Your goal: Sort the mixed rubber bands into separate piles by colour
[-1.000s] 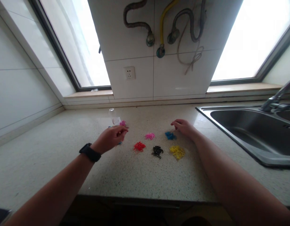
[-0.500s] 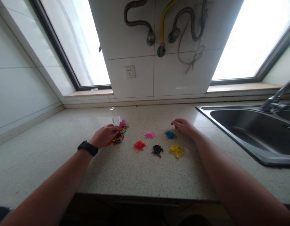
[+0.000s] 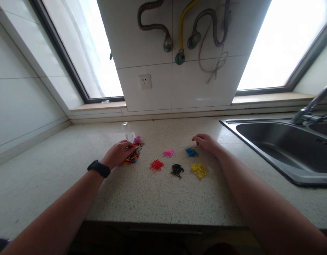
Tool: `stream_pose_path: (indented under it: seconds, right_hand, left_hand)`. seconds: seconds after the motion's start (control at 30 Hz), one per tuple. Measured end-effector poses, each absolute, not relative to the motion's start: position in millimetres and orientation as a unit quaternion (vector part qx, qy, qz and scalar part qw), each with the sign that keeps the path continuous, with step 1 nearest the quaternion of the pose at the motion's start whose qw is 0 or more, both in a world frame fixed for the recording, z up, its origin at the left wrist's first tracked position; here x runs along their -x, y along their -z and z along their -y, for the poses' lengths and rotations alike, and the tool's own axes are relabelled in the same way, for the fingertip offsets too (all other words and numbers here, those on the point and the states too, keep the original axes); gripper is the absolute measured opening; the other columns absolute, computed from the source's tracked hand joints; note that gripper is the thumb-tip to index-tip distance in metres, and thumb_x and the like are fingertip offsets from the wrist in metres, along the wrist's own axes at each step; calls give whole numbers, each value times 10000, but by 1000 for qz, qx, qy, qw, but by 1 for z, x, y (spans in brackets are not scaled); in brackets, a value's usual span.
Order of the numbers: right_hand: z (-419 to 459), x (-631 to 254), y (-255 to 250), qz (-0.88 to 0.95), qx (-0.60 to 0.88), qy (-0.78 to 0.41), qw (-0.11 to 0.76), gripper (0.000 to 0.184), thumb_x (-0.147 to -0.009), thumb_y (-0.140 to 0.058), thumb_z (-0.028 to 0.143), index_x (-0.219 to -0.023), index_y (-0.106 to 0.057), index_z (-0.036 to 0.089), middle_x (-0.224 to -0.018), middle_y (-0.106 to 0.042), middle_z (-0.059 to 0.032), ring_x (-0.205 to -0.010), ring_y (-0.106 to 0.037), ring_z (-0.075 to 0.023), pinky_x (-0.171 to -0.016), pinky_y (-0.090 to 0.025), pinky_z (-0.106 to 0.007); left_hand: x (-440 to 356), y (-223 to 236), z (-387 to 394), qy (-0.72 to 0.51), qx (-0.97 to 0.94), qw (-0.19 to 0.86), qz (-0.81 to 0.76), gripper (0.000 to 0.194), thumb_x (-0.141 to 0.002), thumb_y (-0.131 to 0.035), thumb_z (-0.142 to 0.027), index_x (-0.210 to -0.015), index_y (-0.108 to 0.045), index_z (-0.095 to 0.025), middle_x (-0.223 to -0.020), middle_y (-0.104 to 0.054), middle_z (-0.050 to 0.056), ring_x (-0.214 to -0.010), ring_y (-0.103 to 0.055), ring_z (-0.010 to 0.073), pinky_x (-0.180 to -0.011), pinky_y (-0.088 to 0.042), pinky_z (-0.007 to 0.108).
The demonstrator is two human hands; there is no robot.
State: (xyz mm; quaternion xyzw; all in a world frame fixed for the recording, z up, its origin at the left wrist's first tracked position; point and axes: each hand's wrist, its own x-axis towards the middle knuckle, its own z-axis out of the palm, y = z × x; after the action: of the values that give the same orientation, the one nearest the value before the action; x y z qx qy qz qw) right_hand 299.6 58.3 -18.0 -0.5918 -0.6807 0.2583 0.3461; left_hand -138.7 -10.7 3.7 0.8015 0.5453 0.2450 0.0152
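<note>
At the left, my left hand (image 3: pixel 119 153) bends over a mixed pile of small coloured rubber bands (image 3: pixel 134 156), its fingers together and pressed into the edge of the pile. A dark watch circles that wrist. My right hand (image 3: pixel 204 141) rests just behind and right of a blue rubber band pile (image 3: pixel 191 152). Its fingers are curled together and no object shows in them. Between the hands lie sorted heaps: pink bands (image 3: pixel 168 153), red bands (image 3: pixel 156 165), black bands (image 3: pixel 177 170) and yellow bands (image 3: pixel 199 170).
Behind the mixed pile are a clear cup-like container (image 3: pixel 126 130) and a pink item (image 3: pixel 137 139). A steel sink (image 3: pixel 272 148) with a faucet (image 3: pixel 307 113) is set into the speckled counter (image 3: pixel 142 198) at right. A tiled wall with a socket (image 3: pixel 145 81) rises behind.
The view has shifted very slightly. Both hands stay in nearly the same places, and the sorted heaps look unchanged.
</note>
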Motion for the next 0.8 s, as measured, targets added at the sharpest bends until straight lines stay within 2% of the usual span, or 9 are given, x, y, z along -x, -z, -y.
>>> stream_pose_path:
  seconds: [0.17, 0.3, 0.47, 0.67, 0.8]
  right_hand:
    - [-60, -299, 18, 688, 584, -260, 344, 342, -818, -524, 428, -865, -733, 162, -661, -618, -17, -531, -442, -119, -502, -312, -255]
    - [-62, -300, 21, 694, 579, -260, 339, 357, -827, -509, 432, -881, -731, 158, -665, -607, -12, -522, -431, -115, -497, -312, -258]
    - [-60, -295, 21, 707, 564, -255, 342, 342, -836, -510, 421, -889, -729, 162, -664, -612, -15, -517, -429, -113, -490, -304, -253]
    - [-40, -269, 3, 729, 497, -266, 388, 312, -846, -520, 403, -857, -707, 154, -644, -606, -22, -540, -454, -116, -516, -343, -252]
    - [-9, -243, -16, 729, 428, -319, 428, 288, -845, -559, 411, -882, -693, 158, -699, -629, -36, -563, -476, -111, -502, -357, -241]
  left_hand:
    - [125, -8, 14, -324, -764, 97, -549, 334, -883, -573, -477, -941, -701, -173, -854, -678, 56, -760, -609, 173, -717, -479, 298]
    - [102, -19, 25, -402, -692, 270, -536, 329, -843, -634, -467, -920, -670, -149, -776, -648, 34, -671, -583, 138, -615, -468, 261]
    - [70, -34, 46, -457, -592, 460, -479, 315, -829, -676, -440, -943, -637, -149, -674, -526, -26, -515, -449, 61, -445, -336, 179]
    - [38, -44, 69, -494, -547, 543, -402, 275, -825, -707, -396, -894, -617, -146, -736, -544, -9, -566, -452, 60, -456, -366, 168]
    - [21, -45, 78, -499, -518, 580, -382, 270, -832, -707, -392, -900, -615, -148, -760, -559, -1, -595, -470, 69, -461, -372, 169]
